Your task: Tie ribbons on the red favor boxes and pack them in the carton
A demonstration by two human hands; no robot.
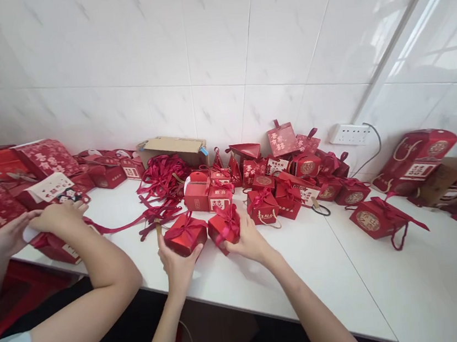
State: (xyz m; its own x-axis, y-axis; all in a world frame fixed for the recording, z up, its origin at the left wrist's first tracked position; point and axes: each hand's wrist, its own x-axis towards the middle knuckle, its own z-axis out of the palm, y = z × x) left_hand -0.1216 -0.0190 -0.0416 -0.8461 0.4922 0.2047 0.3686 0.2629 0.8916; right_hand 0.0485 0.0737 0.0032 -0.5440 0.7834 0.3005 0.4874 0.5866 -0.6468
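Gripping 2 ribboned red boxes, 1 per hand: left hand (177, 261) closed round the left box (185, 238), right hand (249, 242) round the right box (226, 225), side by side near the front edge of the white table (348, 267). Further off: 1 large red bag (416, 159) far right, 1 cardboard carton (173, 147), contents hidden, 1 ribbon heap (163, 182).

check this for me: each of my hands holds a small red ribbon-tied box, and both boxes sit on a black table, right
Not quite: the head view shows the table is white, not black. The rest stands: the left hand holds the left box and the right hand the right box, both small, red and ribbon-tied.
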